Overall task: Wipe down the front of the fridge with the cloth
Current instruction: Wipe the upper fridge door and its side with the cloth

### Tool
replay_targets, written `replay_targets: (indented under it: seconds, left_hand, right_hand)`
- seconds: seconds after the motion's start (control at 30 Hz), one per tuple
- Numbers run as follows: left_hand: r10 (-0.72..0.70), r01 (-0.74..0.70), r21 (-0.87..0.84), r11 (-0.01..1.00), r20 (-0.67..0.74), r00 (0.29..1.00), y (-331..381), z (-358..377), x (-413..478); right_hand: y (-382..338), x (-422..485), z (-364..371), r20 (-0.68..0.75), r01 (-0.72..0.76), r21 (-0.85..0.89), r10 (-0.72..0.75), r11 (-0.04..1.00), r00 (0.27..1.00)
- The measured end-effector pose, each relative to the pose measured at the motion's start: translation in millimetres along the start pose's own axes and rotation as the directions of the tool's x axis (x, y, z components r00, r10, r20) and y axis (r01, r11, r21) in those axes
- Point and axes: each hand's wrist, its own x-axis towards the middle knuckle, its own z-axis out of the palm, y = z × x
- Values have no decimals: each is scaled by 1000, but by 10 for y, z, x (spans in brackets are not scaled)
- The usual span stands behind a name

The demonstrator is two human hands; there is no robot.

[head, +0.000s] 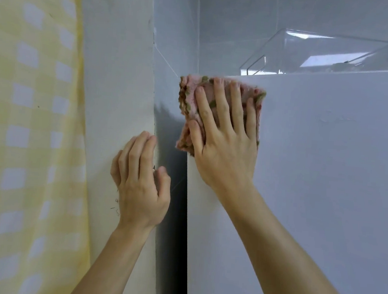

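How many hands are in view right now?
2. The right hand presses the cloth on the fridge front near its top corner; the left hand touches the wall.

A folded pink cloth (pixel 188 104), fleecy and flecked with green and red, lies pressed flat against the top left corner of the fridge (pixel 324 192). Its upper edge sits level with the top of the fridge door, and its left side overhangs the door's left edge. The right hand (pixel 225 149) covers most of the cloth, palm down and fingers spread straight, fingertips reaching almost to the door's top. The fridge front is a plain, smooth, pale grey-white panel, upright and closed, with a few faint smudges to the right of the cloth.
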Motion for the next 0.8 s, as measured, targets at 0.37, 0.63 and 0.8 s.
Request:
replay_targets:
  seconds: [0.37,0.63,0.8]
  left_hand:
    - [92,-84,-81,993,102,991,492,69,-182]
    - [52,-40,-98,994,120,991,749,91,-149]
    - [35,-25,-92,995,100,994,910,100,-97]
  right_hand:
    - [581,-1617,-330,157,55,-10,-53,998,986]
    - [1070,-170,-243,-131,-16,-35,11,999,991]
    - [1248,295,-243,-166,-135,-66,122,989,978]
